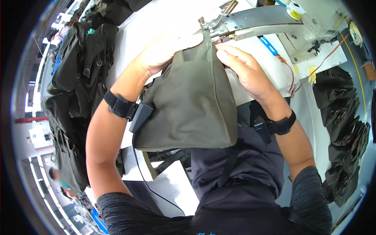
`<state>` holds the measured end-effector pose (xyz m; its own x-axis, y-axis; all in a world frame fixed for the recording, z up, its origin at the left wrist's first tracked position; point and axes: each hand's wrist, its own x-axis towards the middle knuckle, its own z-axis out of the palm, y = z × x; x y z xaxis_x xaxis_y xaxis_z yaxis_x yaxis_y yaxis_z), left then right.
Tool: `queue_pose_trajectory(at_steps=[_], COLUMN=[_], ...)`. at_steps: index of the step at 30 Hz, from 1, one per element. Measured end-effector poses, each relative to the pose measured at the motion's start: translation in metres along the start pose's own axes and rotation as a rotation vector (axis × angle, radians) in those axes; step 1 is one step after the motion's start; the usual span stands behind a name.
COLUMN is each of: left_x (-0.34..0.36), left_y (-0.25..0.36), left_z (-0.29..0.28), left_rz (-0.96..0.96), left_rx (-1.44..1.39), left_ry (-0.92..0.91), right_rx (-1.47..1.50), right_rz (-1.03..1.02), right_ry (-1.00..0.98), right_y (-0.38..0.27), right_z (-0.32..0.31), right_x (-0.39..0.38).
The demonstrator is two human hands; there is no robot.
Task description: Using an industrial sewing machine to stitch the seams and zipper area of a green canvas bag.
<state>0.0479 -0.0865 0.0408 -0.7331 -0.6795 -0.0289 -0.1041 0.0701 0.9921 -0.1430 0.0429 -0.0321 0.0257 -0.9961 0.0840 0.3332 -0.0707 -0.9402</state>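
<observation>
An olive-green fabric bag [184, 102] hangs over the table's near edge above my lap, its narrow upper end under the presser foot area of a sewing machine [254, 19]. My left hand [166, 51] grips the bag's upper left side, thumb stretched along the cloth toward the needle area and the other fingers mostly hidden. On the other side, my right hand [244, 68] pinches the seam edge just below the metal parts, fingers bent and tips partly hidden by the cloth. A raised seam runs down the bag's right side.
Several olive bags with metal rings [80, 70] are heaped at the left. More dark green pieces [340, 129] hang at the right. A blue tool [268, 45] on an orange cord lies on the white table [145, 23]. A black cable [150, 188] runs down from my left wristband.
</observation>
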Motion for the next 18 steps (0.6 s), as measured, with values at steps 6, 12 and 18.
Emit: queue_pose_trajectory(at_steps=[6, 12, 18], left_x=[-0.003, -0.002, 0.0], left_y=[0.009, 0.018, 0.004], left_z=[-0.001, 0.004, -0.002], left_rz=[-0.172, -0.146, -0.052], left_rx=[-0.272, 0.509, 0.1], left_ry=[-0.081, -0.051, 0.041], right_rx=[0.035, 0.0, -0.483], right_rz=[-0.013, 0.021, -0.069], right_ry=[-0.004, 0.052, 0.035], right_y=[-0.027, -0.032, -0.045], right_z=[0.004, -0.008, -0.041], right_x=[-0.003, -0.002, -0.007])
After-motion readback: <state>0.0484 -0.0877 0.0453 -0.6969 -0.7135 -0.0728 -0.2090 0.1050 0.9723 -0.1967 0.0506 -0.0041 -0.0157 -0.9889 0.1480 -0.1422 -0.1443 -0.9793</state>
